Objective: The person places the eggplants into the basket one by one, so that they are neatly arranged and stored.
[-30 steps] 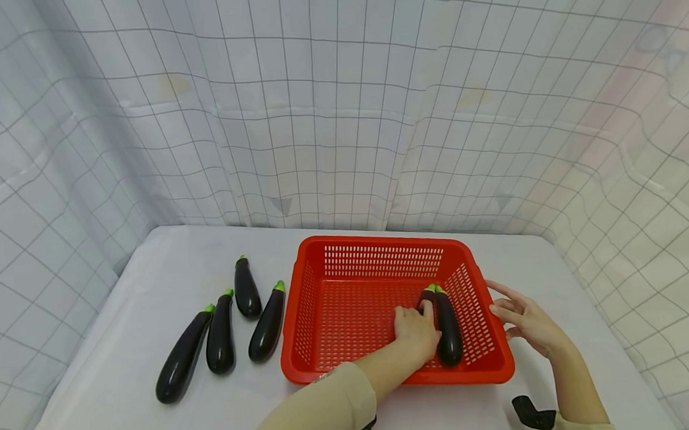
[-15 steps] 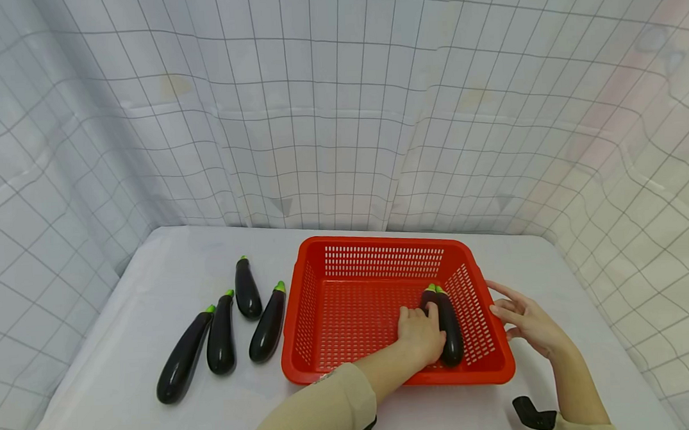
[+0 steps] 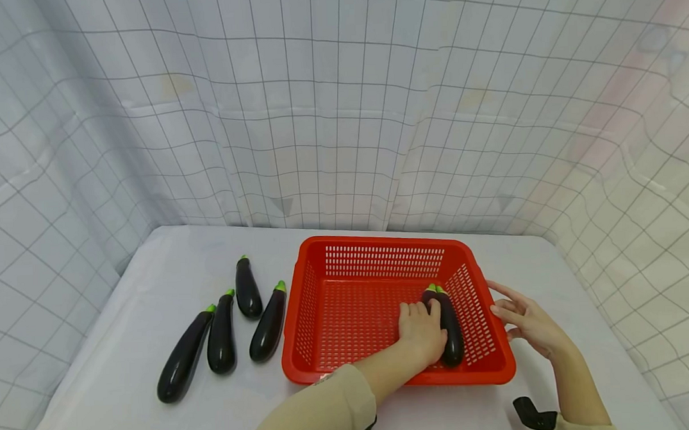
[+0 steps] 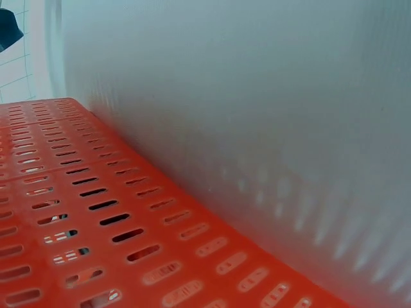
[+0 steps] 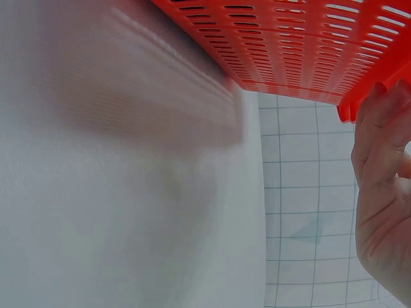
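Note:
In the head view my left hand (image 3: 421, 333) reaches into a red plastic basket (image 3: 389, 381) and grips a dark eggplant (image 3: 429, 295), partly hidden beneath it. A second eggplant (image 3: 451, 332) lies against that one, by the basket's right wall. Outside, my right hand (image 3: 528, 325) touches the right rim with loosely spread fingers. The right wrist view shows this hand (image 5: 382, 173) with its fingertips at the rim of the basket (image 5: 289, 45). Only the basket's slotted wall (image 4: 109, 192) and the table appear in the left wrist view; the left hand is out of that picture.
Several eggplants lie on the white table left of the basket: a long one (image 3: 186, 356), one beside it (image 3: 221, 336), a shorter one (image 3: 247, 288) and one near the basket's wall (image 3: 268, 324). A white checked curtain (image 3: 340, 112) hangs behind and at both sides.
My left hand has shifted slightly right and toward me inside the basket. The eggplant under it has moved a little right, closer against the other. The right hand and basket stay put.

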The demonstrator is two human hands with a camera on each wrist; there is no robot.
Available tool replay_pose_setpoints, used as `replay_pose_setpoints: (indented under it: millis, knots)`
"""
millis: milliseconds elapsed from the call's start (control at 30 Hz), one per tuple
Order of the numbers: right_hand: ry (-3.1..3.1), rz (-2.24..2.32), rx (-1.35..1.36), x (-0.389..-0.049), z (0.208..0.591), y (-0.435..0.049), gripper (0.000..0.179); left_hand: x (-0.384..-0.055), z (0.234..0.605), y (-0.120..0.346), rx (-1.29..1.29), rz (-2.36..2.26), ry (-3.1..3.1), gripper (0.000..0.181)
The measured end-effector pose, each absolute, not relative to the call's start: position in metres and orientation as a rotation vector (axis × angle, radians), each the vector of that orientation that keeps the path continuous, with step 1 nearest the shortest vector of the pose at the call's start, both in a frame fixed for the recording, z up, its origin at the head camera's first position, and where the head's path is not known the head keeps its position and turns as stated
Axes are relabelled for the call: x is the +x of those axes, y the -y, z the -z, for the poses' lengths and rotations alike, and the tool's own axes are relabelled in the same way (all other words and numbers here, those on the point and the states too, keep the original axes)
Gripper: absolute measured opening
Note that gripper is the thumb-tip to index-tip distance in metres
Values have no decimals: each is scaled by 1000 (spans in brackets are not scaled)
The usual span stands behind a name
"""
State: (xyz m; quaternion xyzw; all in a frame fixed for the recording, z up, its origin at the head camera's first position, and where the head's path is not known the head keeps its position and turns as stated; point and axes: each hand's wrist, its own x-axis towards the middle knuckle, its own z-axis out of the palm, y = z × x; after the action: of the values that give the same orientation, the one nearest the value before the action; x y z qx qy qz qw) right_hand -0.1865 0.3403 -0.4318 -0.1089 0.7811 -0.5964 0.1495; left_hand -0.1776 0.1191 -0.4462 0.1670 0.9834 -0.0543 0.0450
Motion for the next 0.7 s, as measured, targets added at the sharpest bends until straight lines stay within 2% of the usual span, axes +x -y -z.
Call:
replay_pose_setpoints:
  millis: [400, 700]
  knots:
    - [-2233, 1721, -312, -187, 431, -340, 57, -176, 435, -114, 555, 255, -3140, 56]
    - [-2223, 1727, -314, -186, 431, -340, 57, -172, 421, -97, 478, 85, -3133, 53]
